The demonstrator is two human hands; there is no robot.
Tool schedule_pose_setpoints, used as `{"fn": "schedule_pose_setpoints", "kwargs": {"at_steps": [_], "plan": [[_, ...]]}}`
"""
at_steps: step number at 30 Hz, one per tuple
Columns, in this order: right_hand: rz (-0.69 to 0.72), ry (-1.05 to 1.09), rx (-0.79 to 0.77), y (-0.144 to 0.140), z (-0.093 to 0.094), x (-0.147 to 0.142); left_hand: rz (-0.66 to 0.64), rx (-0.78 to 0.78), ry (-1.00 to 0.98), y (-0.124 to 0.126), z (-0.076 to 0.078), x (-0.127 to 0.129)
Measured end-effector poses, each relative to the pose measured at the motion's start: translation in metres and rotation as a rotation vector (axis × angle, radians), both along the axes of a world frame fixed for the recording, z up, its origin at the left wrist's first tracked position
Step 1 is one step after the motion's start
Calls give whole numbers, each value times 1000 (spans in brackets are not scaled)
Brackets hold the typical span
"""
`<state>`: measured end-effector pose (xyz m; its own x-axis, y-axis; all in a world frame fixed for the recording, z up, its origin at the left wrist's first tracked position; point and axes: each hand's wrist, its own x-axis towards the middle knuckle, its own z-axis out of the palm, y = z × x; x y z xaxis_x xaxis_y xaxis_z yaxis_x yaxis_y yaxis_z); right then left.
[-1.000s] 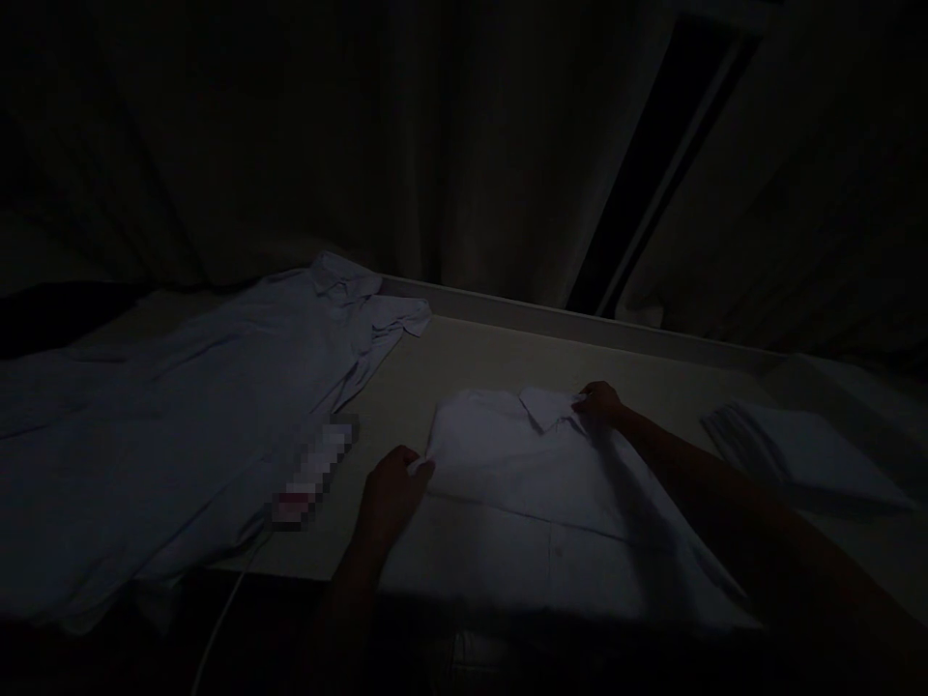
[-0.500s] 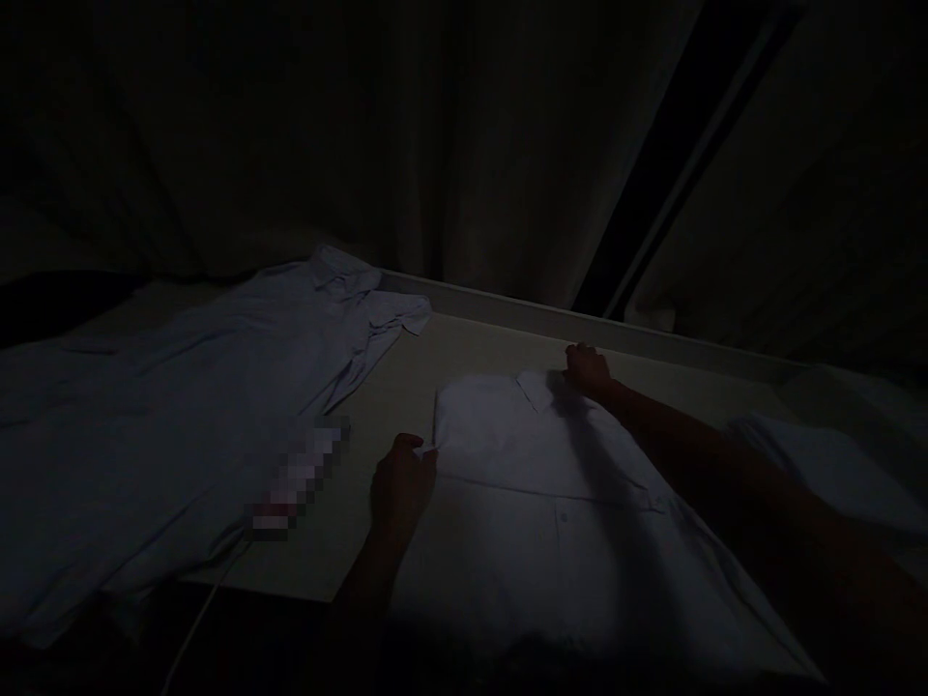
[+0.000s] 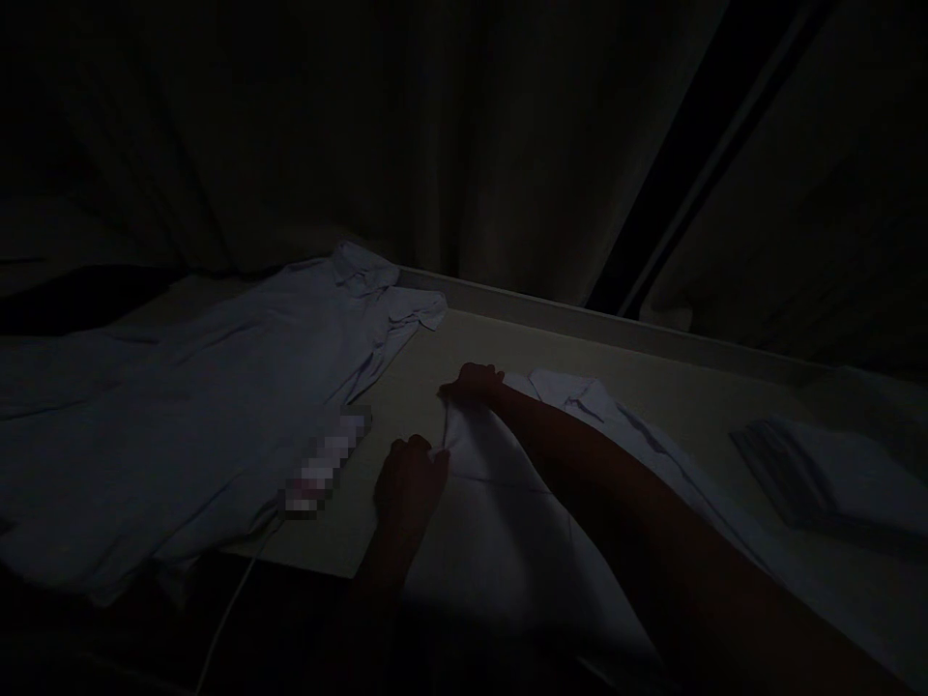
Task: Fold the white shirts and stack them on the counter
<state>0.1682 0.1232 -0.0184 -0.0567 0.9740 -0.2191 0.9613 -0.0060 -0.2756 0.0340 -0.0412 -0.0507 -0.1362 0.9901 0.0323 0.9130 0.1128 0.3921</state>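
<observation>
White cotton, dim in the poor light, was about all that stood out: a folded shirt (image 3: 507, 522) lay on the table (image 3: 565, 358), its near part running off the table's front edge toward the person. The left hand (image 3: 410, 483) was closed in a pinch on the shirt's left edge, part way down the side. The right hand (image 3: 475, 380) had crossed over the shirt to its far left corner and gripped the cloth there, fingers curled, the forearm lying diagonally over the body of the garment. The collar (image 3: 572, 391) showed just right of that arm, toward the table's far rim.

Judging from how it lay, the shirt looked partly folded: the sides seemed already turned in to make a narrow panel, while the length was not yet doubled up and the near part still hung loose. How neat the right side was I could not tell, the arm and the dark hiding it.

Left of the folded shirt a second, pale blue shirt (image 3: 203, 416) was spread flat and unfolded across the table. Between the two lay a small blurred object (image 3: 326, 462) with a white cord (image 3: 232, 609) trailing off the front edge. On the table's right end sat a stack of folded cloth (image 3: 826, 478).
</observation>
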Motion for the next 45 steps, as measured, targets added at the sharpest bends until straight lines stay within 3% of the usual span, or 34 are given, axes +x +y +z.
{"fn": "schedule_pose_setpoints", "kwargs": {"at_steps": [5,13,18,22,25,27,30,34,37,45], "plan": [[-10,28,12,12,-8,0,-47,-46,59,5,-1,-11],[-47,128,84,16,-19,9,93,-217,74,6,1,-5],[-50,250,200,-1,-12,22,97,-159,115,5,-4,-4],[-10,289,356,-47,3,65,71,-42,68,2,2,-5],[10,242,533,-107,1,119,-93,250,5,0,10,5],[6,163,558,-153,-7,158,-226,349,-49,-1,12,17],[-37,-14,506,-220,-23,208,-398,323,-17,2,2,37],[-89,-166,424,-284,-42,250,-405,180,206,7,-19,50],[-165,-181,418,-306,-48,275,-370,139,320,9,-23,51],[-325,-85,426,-320,-40,329,-397,103,420,0,1,61]]}}
